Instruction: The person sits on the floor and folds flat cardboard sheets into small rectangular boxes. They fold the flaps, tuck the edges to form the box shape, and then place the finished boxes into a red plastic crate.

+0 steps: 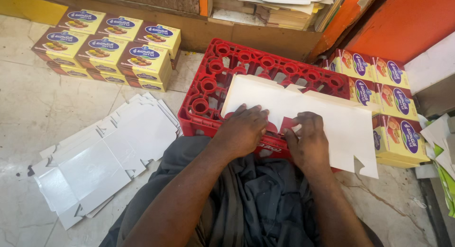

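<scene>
Both hands press palm-down, fingers spread, on a flat white carton blank [303,112] lying across the red crate [208,93]. The left hand [242,129] rests at the blank's near edge, the right hand [309,142] just beside it. Neither grips anything.

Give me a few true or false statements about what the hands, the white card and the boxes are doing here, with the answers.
1. Both hands, left hand and right hand, press on the flat white card. True.
2. The card lies on a blue crate. False: the crate is red.
3. A pile of flat white box blanks lies on the floor by the left arm. True.
4. The made-up boxes at upper left are scattered singly. False: they sit stacked in neat rows.
5. More printed boxes are stacked beside the crate's right end. True.
</scene>
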